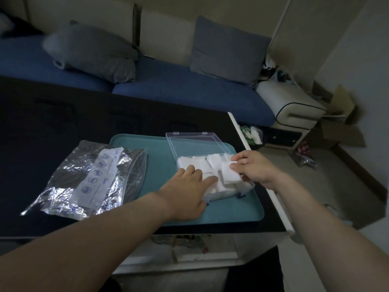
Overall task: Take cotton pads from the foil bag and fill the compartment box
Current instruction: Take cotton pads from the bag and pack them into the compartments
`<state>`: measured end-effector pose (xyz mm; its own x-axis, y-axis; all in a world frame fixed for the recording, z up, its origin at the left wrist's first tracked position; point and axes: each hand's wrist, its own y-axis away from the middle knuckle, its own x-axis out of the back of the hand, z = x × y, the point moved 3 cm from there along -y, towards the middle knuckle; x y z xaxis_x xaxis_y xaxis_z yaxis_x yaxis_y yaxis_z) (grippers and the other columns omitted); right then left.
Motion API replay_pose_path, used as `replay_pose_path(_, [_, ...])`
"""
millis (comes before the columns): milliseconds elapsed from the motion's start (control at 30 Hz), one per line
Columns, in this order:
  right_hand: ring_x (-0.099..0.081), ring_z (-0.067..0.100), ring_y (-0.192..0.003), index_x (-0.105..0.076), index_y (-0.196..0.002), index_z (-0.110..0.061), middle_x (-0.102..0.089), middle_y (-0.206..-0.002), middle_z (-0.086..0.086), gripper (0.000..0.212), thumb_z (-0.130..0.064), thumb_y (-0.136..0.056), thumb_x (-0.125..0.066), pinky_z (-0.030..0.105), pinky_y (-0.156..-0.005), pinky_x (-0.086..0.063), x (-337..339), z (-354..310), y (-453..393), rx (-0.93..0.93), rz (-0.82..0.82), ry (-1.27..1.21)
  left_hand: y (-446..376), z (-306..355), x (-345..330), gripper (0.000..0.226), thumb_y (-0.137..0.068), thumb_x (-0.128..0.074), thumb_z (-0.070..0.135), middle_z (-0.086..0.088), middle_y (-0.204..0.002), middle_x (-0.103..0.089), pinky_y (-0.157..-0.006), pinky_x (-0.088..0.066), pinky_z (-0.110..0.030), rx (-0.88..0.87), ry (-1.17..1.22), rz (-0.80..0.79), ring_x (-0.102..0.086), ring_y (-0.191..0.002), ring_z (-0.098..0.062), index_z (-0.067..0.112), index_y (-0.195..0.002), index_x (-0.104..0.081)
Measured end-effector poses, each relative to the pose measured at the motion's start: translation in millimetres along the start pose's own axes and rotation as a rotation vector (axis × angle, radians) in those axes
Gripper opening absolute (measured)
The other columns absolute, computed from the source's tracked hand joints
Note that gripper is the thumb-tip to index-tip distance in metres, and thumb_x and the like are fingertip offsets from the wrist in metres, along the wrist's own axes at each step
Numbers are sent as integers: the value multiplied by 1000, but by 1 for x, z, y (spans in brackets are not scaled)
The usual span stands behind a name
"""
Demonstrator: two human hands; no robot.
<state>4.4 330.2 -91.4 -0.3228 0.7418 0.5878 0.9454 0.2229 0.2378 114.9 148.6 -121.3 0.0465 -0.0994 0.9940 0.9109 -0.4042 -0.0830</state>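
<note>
Clear compartment box (210,165) sits on a teal tray (160,165) on the black desk (63,123), lid (195,142) open and tipped back. Box packed with white cotton pads (195,162). Left hand (187,190) rests flat on the pads at the box's near left side, fingers straight, gripping nothing. Right hand (252,167) pinches a small stack of pads (228,173) between thumb and fingers over the box's right side. Crinkled foil bag (88,178) lies flat on the desk left of the tray, its right edge overlapping the tray rim. Blue sofa (168,85) with grey cushions behind.
</note>
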Motion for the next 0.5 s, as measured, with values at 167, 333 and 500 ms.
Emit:
replay_pose_path(167, [-61, 15, -69, -61, -91, -18, -69, -86, 7, 17, -12, -87, -77, 29, -63, -49, -7, 8, -1, -25, -29, 210, -6, 6, -1, 52, -96, -41, 43, -11, -127, -46, -102, -34, -42, 16, -63, -39, -38, -116, -28, 25, -144, -37])
replay_pose_path(333, [-64, 12, -79, -57, -84, -26, -70, -84, -1, 24, -23, -85, -81, 22, -66, -45, -16, 5, 0, 39, 43, 343, -9, 11, 3, 68, -92, -46, 40, -12, -129, -42, -100, -37, -43, 49, 1, 24, -44, -114, -30, 26, -151, -16])
replay_pose_path(500, [-59, 11, -70, -58, -79, -21, -60, -71, -6, 28, -17, -78, -86, 19, -61, -41, -17, 8, 0, 63, 179, 342, -11, 11, 4, 54, -94, -43, 42, -12, -144, -29, -99, -37, -44, 46, -70, -13, -42, -120, -31, 28, -145, -34])
